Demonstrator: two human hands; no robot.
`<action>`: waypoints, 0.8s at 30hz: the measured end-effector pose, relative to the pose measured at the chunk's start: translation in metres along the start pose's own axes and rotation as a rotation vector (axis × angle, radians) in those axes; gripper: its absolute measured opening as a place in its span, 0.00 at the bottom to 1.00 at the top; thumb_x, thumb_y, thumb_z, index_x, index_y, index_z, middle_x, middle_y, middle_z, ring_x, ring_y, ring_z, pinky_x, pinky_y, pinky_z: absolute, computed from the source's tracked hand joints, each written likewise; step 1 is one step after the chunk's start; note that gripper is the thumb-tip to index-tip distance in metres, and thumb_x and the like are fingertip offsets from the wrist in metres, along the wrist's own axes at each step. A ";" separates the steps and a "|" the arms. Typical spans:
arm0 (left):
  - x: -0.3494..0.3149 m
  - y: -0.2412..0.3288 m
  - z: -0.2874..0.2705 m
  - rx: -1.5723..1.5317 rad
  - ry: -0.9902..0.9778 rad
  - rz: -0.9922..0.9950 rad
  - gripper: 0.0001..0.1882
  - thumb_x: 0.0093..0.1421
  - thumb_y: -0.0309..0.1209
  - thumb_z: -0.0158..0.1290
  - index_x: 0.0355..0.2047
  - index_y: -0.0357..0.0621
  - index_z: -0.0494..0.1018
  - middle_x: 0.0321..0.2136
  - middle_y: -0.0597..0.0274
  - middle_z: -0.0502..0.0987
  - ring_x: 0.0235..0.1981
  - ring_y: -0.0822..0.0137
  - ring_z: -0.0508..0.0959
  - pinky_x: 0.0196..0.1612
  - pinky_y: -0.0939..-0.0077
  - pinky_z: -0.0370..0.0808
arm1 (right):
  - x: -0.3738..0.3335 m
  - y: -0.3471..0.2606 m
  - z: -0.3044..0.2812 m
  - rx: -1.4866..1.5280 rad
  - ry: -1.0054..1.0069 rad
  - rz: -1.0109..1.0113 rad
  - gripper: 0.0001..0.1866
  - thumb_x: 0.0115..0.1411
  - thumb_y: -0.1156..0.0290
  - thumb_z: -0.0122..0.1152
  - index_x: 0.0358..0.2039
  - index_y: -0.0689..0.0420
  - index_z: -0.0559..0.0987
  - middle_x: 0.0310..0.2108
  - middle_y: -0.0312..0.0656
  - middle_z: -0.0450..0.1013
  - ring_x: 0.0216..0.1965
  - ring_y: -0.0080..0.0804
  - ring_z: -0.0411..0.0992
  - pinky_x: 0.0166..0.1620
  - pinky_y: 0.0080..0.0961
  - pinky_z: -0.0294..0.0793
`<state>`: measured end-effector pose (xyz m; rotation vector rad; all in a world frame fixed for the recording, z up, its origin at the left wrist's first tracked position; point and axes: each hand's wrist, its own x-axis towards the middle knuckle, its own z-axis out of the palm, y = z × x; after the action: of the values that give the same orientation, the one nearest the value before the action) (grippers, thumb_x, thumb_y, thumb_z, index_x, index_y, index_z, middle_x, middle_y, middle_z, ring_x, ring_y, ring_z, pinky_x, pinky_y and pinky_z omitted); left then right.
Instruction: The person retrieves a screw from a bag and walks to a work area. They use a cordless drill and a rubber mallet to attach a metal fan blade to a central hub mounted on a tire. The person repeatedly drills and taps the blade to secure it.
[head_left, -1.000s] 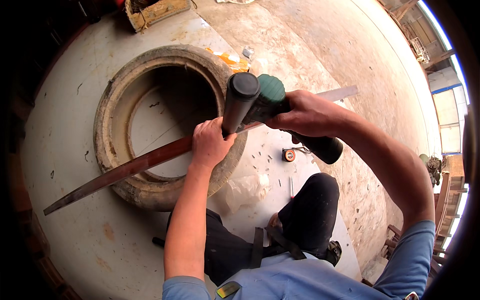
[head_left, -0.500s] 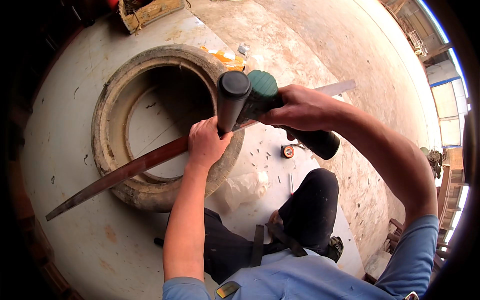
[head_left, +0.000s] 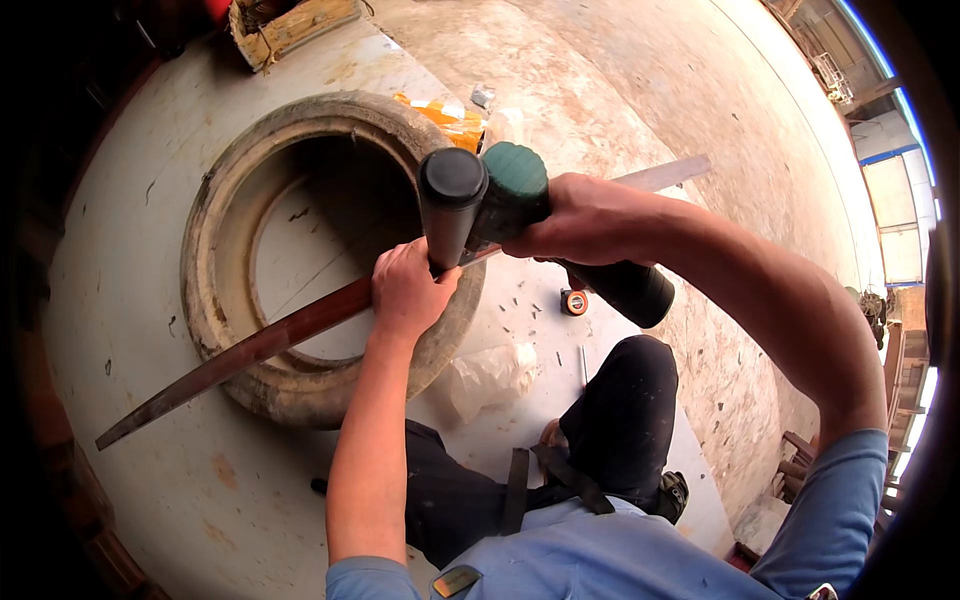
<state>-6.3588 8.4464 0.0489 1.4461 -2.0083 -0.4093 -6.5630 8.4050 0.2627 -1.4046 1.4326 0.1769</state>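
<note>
A long reddish-brown wooden strip (head_left: 255,345) lies slantwise over a worn tyre (head_left: 230,180), its paler far end reaching out to the right. My left hand (head_left: 410,290) is closed around the strip, at the foot of the tool's upright dark grey cylinder. Against the strip sits a power tool (head_left: 450,225) with a green ribbed cap and a black barrel pointing to the lower right; its exact kind I cannot make out. My right hand (head_left: 575,218) grips its body just beside the green cap. Where tool and wood meet is mostly hidden by my hands.
On the pale board (head_left: 130,330) near my knee lie an orange-and-black tape measure (head_left: 573,302), a thin metal rod (head_left: 584,363), small dark bits and a crumpled plastic bag (head_left: 490,378). An orange packet (head_left: 450,122) and a wooden box (head_left: 290,30) are farther off.
Both hands and the power tool have shifted slightly left along the wooden strip. The strip itself has barely moved, and both grips stay the same.
</note>
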 end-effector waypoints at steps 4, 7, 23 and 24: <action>0.001 0.000 0.000 0.004 -0.006 0.005 0.16 0.46 0.33 0.66 0.33 0.45 0.72 0.29 0.60 0.79 0.37 0.55 0.78 0.46 0.59 0.72 | 0.005 -0.007 -0.002 -0.038 0.011 0.008 0.18 0.57 0.61 0.62 0.36 0.65 0.78 0.25 0.39 0.72 0.20 0.27 0.71 0.24 0.27 0.75; 0.001 0.000 -0.001 -0.013 -0.002 0.013 0.16 0.46 0.32 0.65 0.33 0.45 0.72 0.29 0.59 0.79 0.37 0.55 0.78 0.46 0.58 0.72 | 0.001 -0.006 -0.001 0.009 0.009 -0.002 0.21 0.57 0.56 0.62 0.36 0.65 0.79 0.24 0.42 0.72 0.20 0.28 0.72 0.25 0.30 0.74; 0.004 -0.006 -0.001 -0.049 -0.021 0.035 0.17 0.47 0.30 0.64 0.38 0.44 0.73 0.34 0.59 0.80 0.39 0.55 0.79 0.47 0.60 0.72 | 0.009 -0.019 0.000 -0.026 -0.003 0.163 0.18 0.60 0.58 0.62 0.40 0.61 0.77 0.25 0.38 0.73 0.22 0.25 0.74 0.25 0.25 0.76; 0.004 -0.006 -0.002 -0.056 -0.012 0.042 0.17 0.48 0.30 0.63 0.38 0.44 0.73 0.34 0.59 0.80 0.40 0.55 0.79 0.47 0.60 0.72 | 0.010 -0.018 0.002 -0.023 -0.001 0.147 0.18 0.61 0.58 0.61 0.40 0.61 0.77 0.25 0.39 0.73 0.22 0.25 0.74 0.25 0.25 0.76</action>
<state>-6.3542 8.4412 0.0482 1.3681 -2.0175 -0.4530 -6.5449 8.3949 0.2637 -1.3179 1.5378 0.2889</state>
